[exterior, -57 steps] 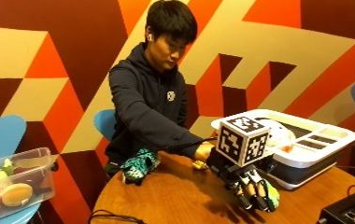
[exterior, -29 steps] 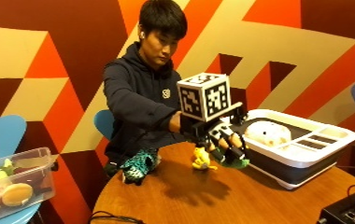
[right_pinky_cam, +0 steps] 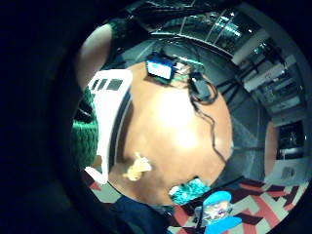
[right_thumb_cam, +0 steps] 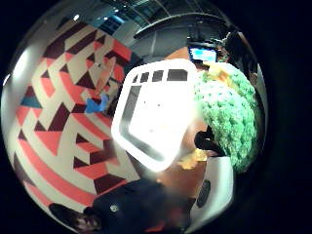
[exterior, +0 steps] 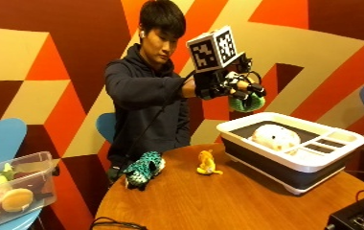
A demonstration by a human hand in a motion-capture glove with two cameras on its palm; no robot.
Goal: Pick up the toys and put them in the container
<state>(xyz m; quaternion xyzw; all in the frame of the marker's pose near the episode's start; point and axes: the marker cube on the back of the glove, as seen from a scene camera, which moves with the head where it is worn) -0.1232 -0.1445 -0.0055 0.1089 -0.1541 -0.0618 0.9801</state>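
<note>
Above the white container [exterior: 295, 160], hands [exterior: 228, 85] grip a green toy [exterior: 248, 102], yellow toy [exterior: 206, 163] beside

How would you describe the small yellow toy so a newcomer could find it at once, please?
On the round wooden table, look just in front of the white container. The yellow toy stands there, smaller and plainer than the teal spotted toy beside it.

No readable text, label, brand, number or sign anywhere in view.
</note>
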